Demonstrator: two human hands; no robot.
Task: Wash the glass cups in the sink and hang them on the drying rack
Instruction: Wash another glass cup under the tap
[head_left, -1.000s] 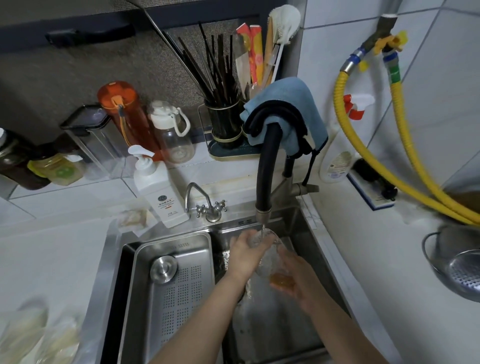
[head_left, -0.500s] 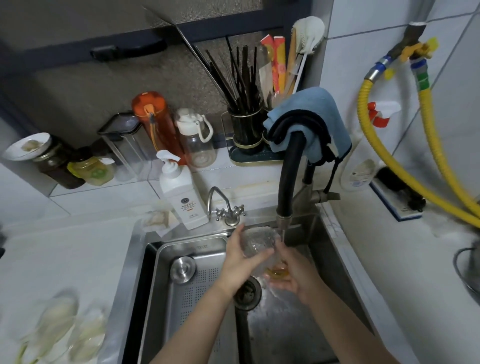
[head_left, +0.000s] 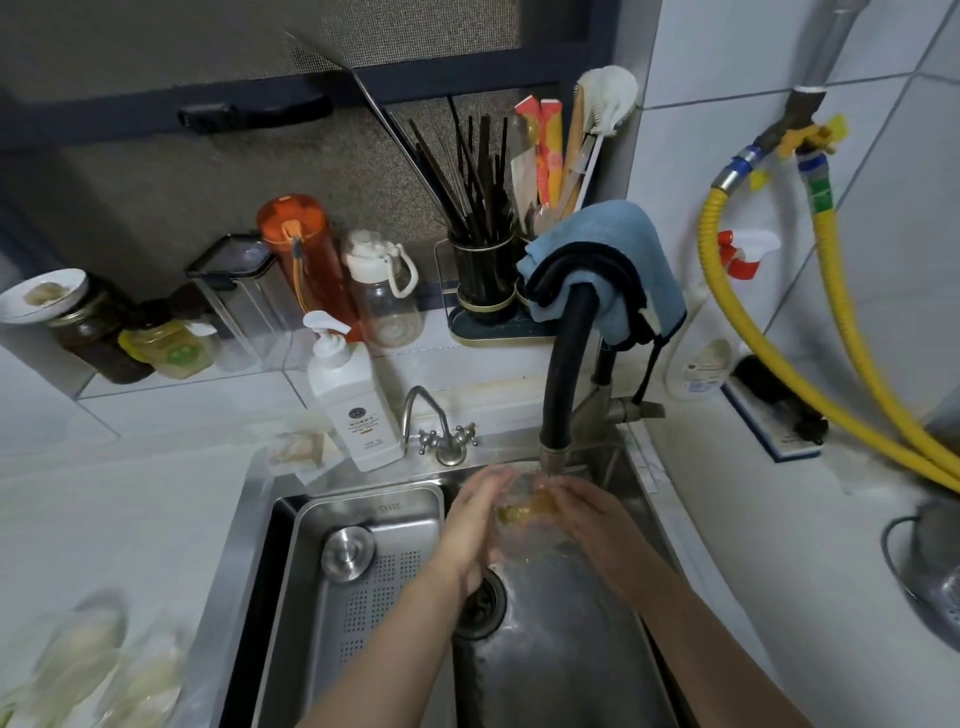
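Observation:
A clear glass cup (head_left: 522, 512) with an amber base is held between both hands just under the black faucet spout (head_left: 553, 457), over the steel sink (head_left: 561, 644). My left hand (head_left: 475, 525) wraps its left side. My right hand (head_left: 584, 512) grips its right side. Much of the glass is hidden by my fingers. Two more glass cups (head_left: 93, 660) lie blurred on the counter at the lower left. No drying rack shows in this view.
A perforated steel tray (head_left: 363, 587) fills the sink's left half, the drain (head_left: 480, 603) beside it. A soap pump bottle (head_left: 348, 395), small tap (head_left: 441, 426), bottles and jars line the back ledge. Yellow hoses (head_left: 831, 374) and a metal colander (head_left: 930, 577) sit on the right.
The cup has turned in my hands: its amber base now shows on top between them, closer to the spout. The view has shifted, bringing the left counter's cups further in.

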